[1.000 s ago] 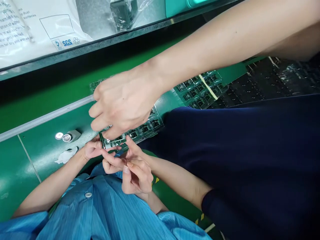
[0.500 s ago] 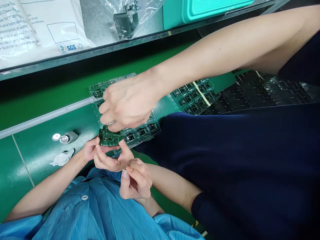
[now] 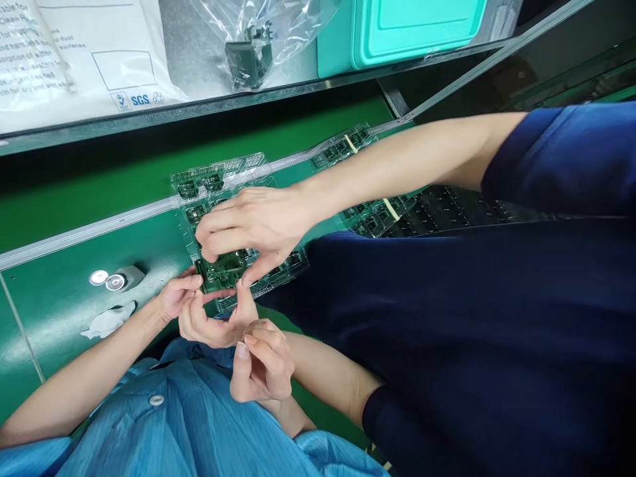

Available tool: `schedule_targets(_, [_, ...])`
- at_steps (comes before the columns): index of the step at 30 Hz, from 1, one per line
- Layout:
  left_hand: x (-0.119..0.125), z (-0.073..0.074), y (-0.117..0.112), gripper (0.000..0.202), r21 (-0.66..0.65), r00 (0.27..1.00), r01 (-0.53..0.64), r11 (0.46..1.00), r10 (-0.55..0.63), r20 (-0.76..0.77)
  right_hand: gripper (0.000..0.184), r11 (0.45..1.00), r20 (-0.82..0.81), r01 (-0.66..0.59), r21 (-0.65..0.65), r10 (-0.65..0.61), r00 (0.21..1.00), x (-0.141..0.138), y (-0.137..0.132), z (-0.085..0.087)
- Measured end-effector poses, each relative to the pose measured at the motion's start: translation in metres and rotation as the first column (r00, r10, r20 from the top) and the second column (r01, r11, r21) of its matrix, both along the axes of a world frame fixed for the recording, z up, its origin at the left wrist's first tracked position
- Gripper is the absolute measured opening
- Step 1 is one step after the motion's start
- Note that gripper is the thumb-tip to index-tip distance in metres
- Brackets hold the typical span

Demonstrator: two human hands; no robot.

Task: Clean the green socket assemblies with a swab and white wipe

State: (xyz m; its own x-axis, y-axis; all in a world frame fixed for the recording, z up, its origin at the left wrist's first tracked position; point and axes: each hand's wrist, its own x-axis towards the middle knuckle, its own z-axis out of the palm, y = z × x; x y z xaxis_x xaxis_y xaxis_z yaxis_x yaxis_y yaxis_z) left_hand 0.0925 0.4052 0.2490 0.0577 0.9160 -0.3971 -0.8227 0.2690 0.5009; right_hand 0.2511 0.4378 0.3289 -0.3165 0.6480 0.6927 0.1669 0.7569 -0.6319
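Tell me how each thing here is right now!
Green circuit board: held at its edges by several hands.
Left hand: pinching the board's left corner.
Right hand: curled shut, nothing visible inside.
Co-worker's upper hand: gripping the board from above.
Clear plastic tray: lying flat, some pockets filled.
Crumpled white wipe: lying loose on the green bench.

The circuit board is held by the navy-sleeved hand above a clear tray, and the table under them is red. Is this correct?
Not quite: the head view shows that the table is green, not red. The rest stands: the navy-sleeved hand holds the circuit board above the clear tray.
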Motion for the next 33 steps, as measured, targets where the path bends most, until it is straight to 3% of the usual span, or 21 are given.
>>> schedule_targets(9, [-0.017,0.029,0.021,0.071,0.089,0.999,-0.028,0.996,0.025,0.033,0.009,0.996,0.168,0.084,0.041,-0.090,0.982,-0.004,0.003,0.009])
schedule_targets(13, [-0.020,0.034,0.028,0.071,0.136,0.999,-0.044,0.990,0.040,0.032,0.010,0.992,0.188,0.109,0.062,-0.119,0.975,0.001,-0.001,-0.001])
schedule_targets(15, [-0.022,0.036,0.031,0.067,0.154,0.999,-0.049,0.987,0.046,0.021,0.011,0.990,0.277,0.107,0.088,-0.128,0.952,0.012,-0.006,-0.011])
schedule_targets(18, [-0.023,0.035,0.029,0.062,0.160,0.999,-0.049,0.986,0.051,-0.007,0.006,0.995,0.559,0.024,0.099,-0.076,0.826,0.033,-0.017,-0.023])
schedule_targets(21, [-0.023,0.029,0.020,0.057,0.139,0.997,-0.054,0.989,0.060,-0.041,0.020,0.997,0.743,-0.046,0.056,-0.011,0.669,0.043,-0.024,-0.021])
schedule_targets(27, [-0.022,0.014,-0.008,0.046,0.056,0.991,-0.095,0.994,0.100,-0.094,0.012,0.971,0.843,-0.182,0.153,-0.032,0.536,0.001,0.004,0.006])
schedule_targets(30, [-0.021,0.009,-0.020,0.041,0.022,0.985,-0.127,0.992,0.128,-0.117,0.005,0.963,0.855,-0.195,0.184,-0.059,0.515,-0.025,0.026,0.001])
schedule_targets(33, [-0.021,0.005,-0.032,0.038,-0.017,0.978,-0.149,0.989,0.144,-0.149,0.020,0.941,0.847,-0.217,0.258,-0.112,0.519,-0.036,0.038,-0.010])
